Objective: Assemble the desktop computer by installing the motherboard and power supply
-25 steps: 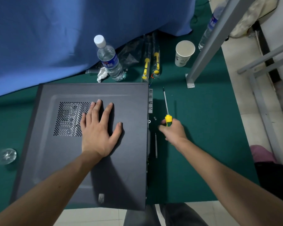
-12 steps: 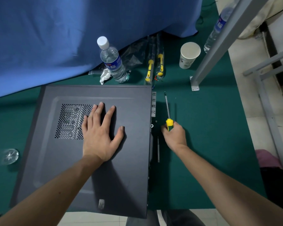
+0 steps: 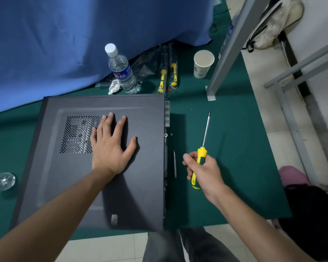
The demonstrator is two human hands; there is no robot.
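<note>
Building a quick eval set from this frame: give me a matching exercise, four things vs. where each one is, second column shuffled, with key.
Things:
1. screwdriver
2. left hand
3. paper cup
4. water bottle

Places:
A. standing beside the grey metal post
B. flat on the computer case side panel
C. gripped in the right hand, off the green mat
D. upright at the edge of the blue cloth, behind the case

Pairs: 1-C, 2-B, 3-A, 4-D
</note>
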